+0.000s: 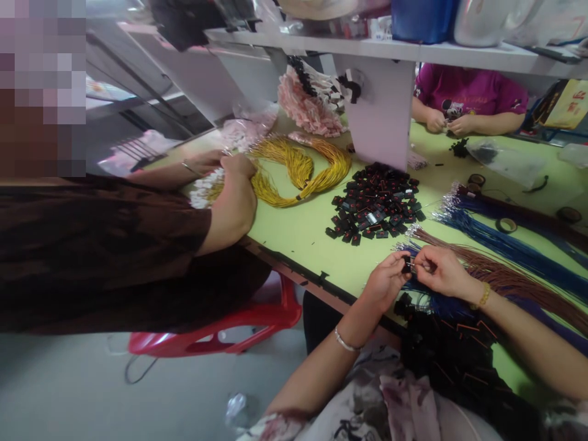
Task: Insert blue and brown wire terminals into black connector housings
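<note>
My left hand [386, 278] pinches a small black connector housing [407, 264] above the front edge of the green table. Close against it, my right hand [438, 269] has its fingers closed on a thin wire whose end meets the housing; how deep it sits I cannot tell. Bundles of brown wires [505, 260] and blue wires [500, 239] with metal-tipped ends lie beside and beyond my right hand. A heap of black connector housings [376, 202] rests farther back on the table. Below my hands, near my lap, is a pile of black pieces with some orange wires [459, 343].
On the left, another person's arm [234, 202] reaches over yellow wire bundles [298, 171]. A person in a purple shirt [473, 95] works across the table. A shelf [312, 46] overhangs the back. Tape rolls [506, 226] lie at right; a red stool [215, 334] stands at left.
</note>
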A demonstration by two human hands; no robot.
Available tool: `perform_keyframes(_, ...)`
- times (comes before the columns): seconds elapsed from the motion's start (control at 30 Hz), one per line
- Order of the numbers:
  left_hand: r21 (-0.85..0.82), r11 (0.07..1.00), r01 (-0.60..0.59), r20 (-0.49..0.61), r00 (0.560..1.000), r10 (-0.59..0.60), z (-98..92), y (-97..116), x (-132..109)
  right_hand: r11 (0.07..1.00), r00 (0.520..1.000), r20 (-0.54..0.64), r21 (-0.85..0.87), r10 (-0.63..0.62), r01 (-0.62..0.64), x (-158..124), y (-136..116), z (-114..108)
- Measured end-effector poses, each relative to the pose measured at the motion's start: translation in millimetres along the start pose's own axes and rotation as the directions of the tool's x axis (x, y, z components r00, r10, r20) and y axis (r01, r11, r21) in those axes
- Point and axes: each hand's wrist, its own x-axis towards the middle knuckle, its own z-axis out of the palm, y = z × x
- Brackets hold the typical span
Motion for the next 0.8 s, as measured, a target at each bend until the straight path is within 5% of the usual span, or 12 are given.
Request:
perform_keyframes(0.27,-0.022,1.0,0.021,-0.002,1.0,-0.021,-1.4,-0.1,0.5,0.991,0.994,0.015,-0.079,-0.106,0.107,0.0,0.2,-0.1)
perform_keyframes(0.8,-0.013,0.999,0.037,0.008,0.999,-0.036,-0.7,1.2,1.2,0.954,0.988,0.103,-0.264,-0.115,0.139,2.9,1.7,0.8)
